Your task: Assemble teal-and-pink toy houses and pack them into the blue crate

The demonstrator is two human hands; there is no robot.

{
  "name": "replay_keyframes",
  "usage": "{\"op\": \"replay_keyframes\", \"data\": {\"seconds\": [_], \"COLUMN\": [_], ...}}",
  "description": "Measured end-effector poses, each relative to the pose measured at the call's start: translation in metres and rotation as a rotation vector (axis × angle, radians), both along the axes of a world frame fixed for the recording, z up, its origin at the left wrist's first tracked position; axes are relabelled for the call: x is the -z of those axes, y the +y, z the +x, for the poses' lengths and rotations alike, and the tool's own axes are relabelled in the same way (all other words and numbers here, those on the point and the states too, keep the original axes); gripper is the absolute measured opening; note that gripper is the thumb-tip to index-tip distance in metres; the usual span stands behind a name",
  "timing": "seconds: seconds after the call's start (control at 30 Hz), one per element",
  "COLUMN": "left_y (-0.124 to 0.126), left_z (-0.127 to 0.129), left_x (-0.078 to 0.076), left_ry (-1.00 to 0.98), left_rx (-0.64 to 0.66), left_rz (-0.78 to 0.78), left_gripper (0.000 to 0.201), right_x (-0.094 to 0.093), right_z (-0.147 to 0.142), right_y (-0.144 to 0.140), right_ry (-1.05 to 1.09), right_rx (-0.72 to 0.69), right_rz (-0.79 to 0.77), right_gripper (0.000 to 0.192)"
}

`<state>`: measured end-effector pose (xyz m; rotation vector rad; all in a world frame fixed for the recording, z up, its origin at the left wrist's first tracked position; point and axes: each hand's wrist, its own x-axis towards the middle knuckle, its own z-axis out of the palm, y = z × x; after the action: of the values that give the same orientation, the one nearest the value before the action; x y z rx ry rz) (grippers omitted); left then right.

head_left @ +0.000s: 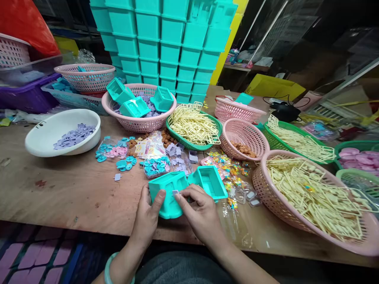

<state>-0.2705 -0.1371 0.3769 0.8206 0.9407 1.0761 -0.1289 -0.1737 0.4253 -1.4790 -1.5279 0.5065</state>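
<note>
Both hands meet at the near edge of the table (pixel 74 197) over a teal plastic housing (pixel 167 195): the left hand (pixel 148 215) clamps its near-left side with the thumb pressed on top, while the right hand (pixel 199 211) pinches a small lilac piece (pixel 175 193) between fingertips and holds it against the housing's upper face. Whether the piece is seated or only resting there cannot be told. A second teal housing (pixel 211 181) lies open just beside the first, touching it, and looks unfitted. As a judgement, the work is far from over: the white bowl (pixel 44 138) holds many more lilac pieces, a pink basket (pixel 137 124) further back carries several more housings, and loose teal and pink bits (pixel 118 154) are scattered across the table between them.
</note>
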Motion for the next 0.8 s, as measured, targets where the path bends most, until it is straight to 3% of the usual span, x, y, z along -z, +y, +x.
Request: {"op": "replay_keyframes", "data": {"seconds": [0.4,0.8], "left_y": [-0.0017,-0.0005], "left_z": [0.0061,0.0059], "left_x": [-0.0051,-0.0067], "left_ry": [-0.007,0.05], "left_rx": [-0.01,0.006], "left_rz": [0.009,0.017], "left_gripper": [0.059,0.061], "right_x": [0.0076,0.0065], "right_z": [-0.0038,-0.0037], "right_y": [-0.0007,-0.0009], "right_ry": [0.137,0.081], "right_rx": [0.088,0.082], "right_rz": [0.063,0.093], "right_gripper": [0.024,0.021]}}
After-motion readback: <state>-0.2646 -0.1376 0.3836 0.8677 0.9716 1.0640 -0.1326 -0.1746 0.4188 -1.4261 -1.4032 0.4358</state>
